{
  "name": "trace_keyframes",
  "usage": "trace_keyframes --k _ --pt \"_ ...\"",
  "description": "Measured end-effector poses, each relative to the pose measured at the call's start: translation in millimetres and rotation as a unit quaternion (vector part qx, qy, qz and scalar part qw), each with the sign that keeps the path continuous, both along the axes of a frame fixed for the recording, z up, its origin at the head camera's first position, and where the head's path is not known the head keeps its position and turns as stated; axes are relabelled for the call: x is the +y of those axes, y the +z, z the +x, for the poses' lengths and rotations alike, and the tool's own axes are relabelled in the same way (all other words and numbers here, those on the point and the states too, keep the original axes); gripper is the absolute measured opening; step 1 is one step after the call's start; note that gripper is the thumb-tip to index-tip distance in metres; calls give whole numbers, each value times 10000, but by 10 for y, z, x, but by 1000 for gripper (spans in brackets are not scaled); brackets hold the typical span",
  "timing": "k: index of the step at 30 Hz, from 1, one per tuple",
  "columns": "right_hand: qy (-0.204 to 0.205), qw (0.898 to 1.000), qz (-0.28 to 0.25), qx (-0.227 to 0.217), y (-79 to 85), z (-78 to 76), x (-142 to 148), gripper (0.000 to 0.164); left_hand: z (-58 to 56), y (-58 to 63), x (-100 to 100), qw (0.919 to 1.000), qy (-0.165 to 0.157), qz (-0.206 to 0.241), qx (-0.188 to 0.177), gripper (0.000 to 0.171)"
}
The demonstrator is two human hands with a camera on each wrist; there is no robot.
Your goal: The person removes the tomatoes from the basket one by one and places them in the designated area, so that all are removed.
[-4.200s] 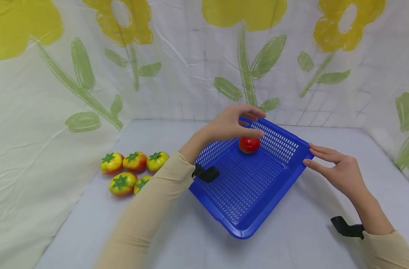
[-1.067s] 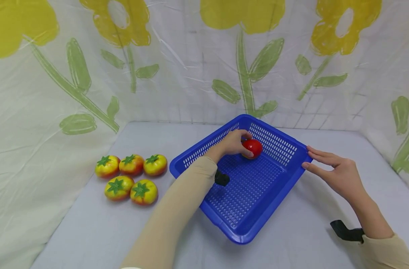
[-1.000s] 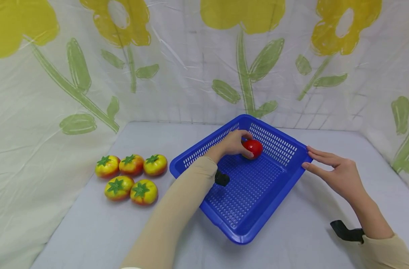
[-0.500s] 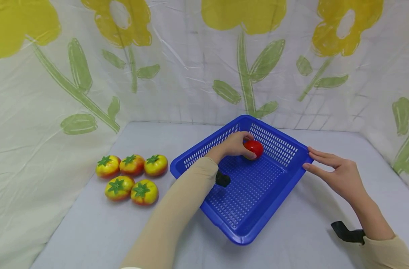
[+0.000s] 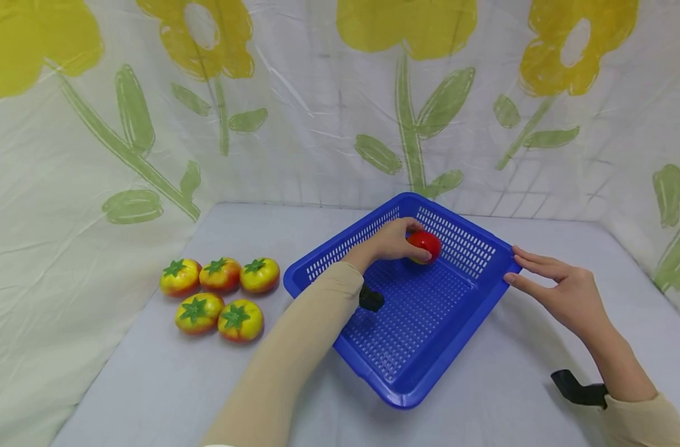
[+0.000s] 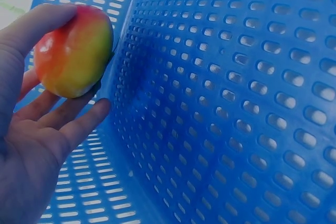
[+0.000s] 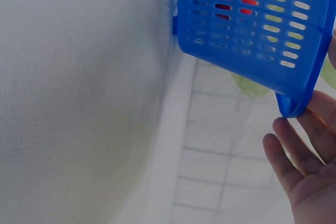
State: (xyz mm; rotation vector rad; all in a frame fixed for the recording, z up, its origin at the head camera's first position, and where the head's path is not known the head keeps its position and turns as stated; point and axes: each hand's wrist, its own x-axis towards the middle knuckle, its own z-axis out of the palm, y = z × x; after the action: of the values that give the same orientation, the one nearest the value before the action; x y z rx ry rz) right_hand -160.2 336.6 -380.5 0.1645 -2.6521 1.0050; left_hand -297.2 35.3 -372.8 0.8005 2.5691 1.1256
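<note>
My left hand (image 5: 392, 241) is inside the blue basket (image 5: 423, 382), its thumb and fingers around a red-and-yellow tomato (image 5: 431, 246) near the far corner. In the left wrist view the tomato (image 6: 79, 56) is tipped on its side, its green leafy top turned toward the perforated basket floor (image 6: 210, 87). My right hand (image 5: 569, 292) pinches the basket's right corner between thumb and fingers. From the right wrist view, the fingertips lie against the basket's blue rim (image 7: 294, 106); most of the thumb is cut off there.
Several yellow-red tomatoes with green leafy tops, such as the nearest tomato (image 5: 241, 321), lie in two rows left of the basket. They rest on the white-covered table (image 5: 166, 385). A flower-painted white curtain (image 5: 328, 112) hangs behind.
Over the last few seconds my left hand has come down from above the tomato and taken hold of it. The tomato has shifted slightly right. My right hand has stayed at the basket corner.
</note>
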Motion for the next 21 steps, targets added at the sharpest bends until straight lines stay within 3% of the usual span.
trace_keyframes --k 14,21 --pt "-8 10000 25 76 -4 8 -6 57 -11 -8 35 9997 199 141 7 64" --pt "-7 9999 41 95 -7 7 -8 56 7 18 41 9996 125 248 89 64"
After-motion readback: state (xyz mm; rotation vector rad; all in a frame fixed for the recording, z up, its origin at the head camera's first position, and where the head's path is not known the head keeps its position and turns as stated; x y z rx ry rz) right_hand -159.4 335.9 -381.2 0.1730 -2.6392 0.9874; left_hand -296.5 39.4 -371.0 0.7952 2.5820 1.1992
